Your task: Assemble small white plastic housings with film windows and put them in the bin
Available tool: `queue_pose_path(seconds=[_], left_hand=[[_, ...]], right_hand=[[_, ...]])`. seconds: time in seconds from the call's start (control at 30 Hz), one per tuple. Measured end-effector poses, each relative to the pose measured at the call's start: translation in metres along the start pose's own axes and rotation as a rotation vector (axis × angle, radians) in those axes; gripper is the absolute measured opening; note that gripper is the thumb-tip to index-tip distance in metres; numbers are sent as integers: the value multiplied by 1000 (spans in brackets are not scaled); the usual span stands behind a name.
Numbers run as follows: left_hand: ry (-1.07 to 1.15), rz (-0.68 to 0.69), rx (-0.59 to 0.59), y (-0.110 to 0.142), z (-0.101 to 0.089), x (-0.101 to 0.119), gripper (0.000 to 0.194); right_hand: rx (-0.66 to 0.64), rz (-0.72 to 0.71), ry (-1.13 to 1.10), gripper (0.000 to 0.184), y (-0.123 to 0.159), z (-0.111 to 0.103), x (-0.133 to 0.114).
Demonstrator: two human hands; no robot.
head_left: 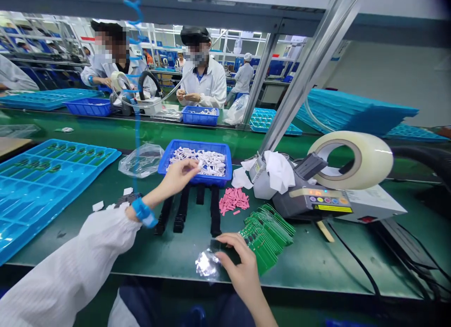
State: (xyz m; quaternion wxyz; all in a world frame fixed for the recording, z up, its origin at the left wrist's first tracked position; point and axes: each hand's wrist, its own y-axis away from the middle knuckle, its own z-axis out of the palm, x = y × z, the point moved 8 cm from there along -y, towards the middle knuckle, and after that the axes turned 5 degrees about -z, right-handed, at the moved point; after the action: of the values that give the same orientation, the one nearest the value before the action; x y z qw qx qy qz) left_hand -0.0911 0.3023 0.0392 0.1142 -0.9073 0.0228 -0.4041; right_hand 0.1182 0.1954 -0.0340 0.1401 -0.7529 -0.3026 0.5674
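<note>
My left hand, with a blue wrist band, reaches over the front right of a blue bin of small white plastic parts. Its thumb and fingertips are pinched on a small white plastic part. Low at the table's front edge, my right hand curls its thumb and forefinger round a small dark flat piece. A shiny, clear crinkled film shows beside that thumb; whether it is joined to the dark piece I cannot tell. Green circuit boards lie fanned out just beyond my right hand.
Black strips and pink pieces lie before the bin. A blue tray holds boards at left. At right stands a tape dispenser with a large tape roll. Co-workers sit across the bench.
</note>
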Motion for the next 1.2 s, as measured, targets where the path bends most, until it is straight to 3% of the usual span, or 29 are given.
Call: queue_pose_path(seconds=[0.17, 0.27, 0.4, 0.53, 0.63, 0.87, 1.2], left_hand=[[136, 85, -247, 99, 20, 46, 10], [75, 102, -342, 145, 28, 53, 22], [-55, 169, -330, 181, 32, 51, 37], [-87, 254, -218, 198, 29, 53, 60], [-119, 315, -151, 206, 26, 58, 63], [-20, 406, -39, 213, 13, 71, 66], [57, 400, -42, 220, 9, 70, 78]], right_hand=[[35, -28, 16, 11, -2, -5, -4], [102, -68, 25, 14, 2, -14, -15], [77, -150, 45, 21, 11, -17, -46], [-59, -279, 192, 17, 17, -6, -80], [-82, -304, 275, 16, 16, -4, -91], [-96, -358, 217, 16, 14, -6, -106], [-104, -299, 169, 18, 16, -3, -107]])
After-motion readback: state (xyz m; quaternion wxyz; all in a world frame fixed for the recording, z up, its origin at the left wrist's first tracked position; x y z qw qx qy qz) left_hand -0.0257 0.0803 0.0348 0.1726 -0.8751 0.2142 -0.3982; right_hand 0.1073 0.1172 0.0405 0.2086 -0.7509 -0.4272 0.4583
